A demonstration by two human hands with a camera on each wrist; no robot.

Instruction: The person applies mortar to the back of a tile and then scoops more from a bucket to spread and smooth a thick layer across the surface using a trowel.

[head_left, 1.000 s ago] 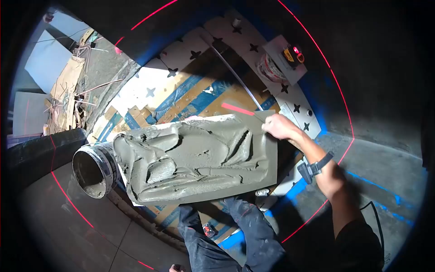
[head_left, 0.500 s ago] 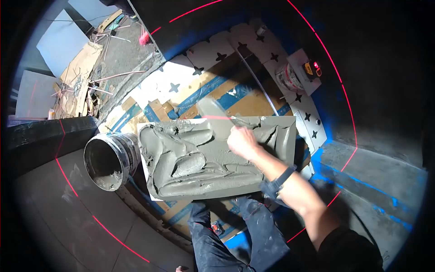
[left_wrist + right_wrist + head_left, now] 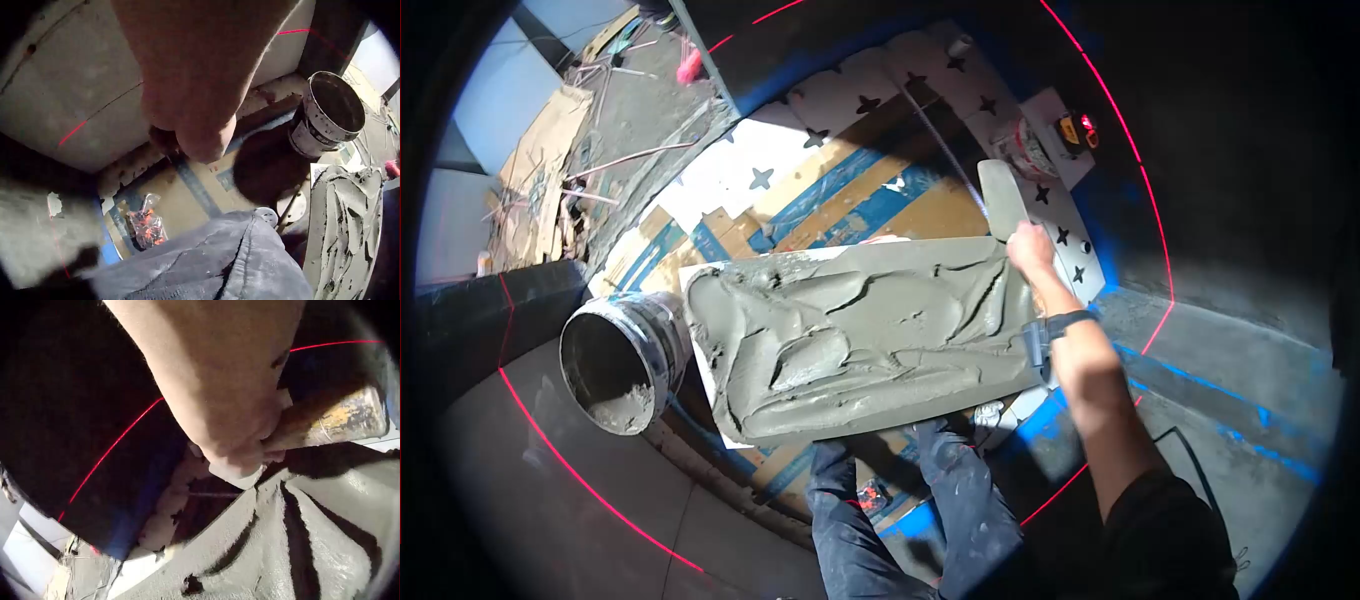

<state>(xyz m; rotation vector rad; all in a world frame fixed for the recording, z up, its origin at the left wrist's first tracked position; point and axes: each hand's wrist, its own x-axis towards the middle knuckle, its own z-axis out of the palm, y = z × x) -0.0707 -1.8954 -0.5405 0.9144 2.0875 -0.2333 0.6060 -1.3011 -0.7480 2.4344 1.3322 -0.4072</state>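
Note:
Grey mortar point(image 3: 870, 330) covers most of a large flat slab whose white edge point(image 3: 700, 400) shows at the left in the head view. The right hand point(image 3: 1032, 250) grips a trowel point(image 3: 1002, 200) at the slab's far right corner, its blade pointing away from the body. In the right wrist view, the right hand point(image 3: 244, 456) is curled round the worn handle point(image 3: 344, 422), over ridged mortar point(image 3: 300, 531). The left hand point(image 3: 203, 137) hangs above the floor in the left wrist view, away from the slab; its fingers are mostly hidden.
A bucket point(image 3: 625, 365) with mortar inside stands left of the slab. Another bucket point(image 3: 1022, 150) with a laser level point(image 3: 1078, 130) on top is at the back right. Patterned tiles point(image 3: 840, 105) and a long metal bar point(image 3: 945, 150) lie beyond. A bag of red pieces point(image 3: 147, 225) lies near the legs.
The right hand swept the trowel left across the slab's far side, then back to the far right corner, where its blade now points away. The head view has also shifted.

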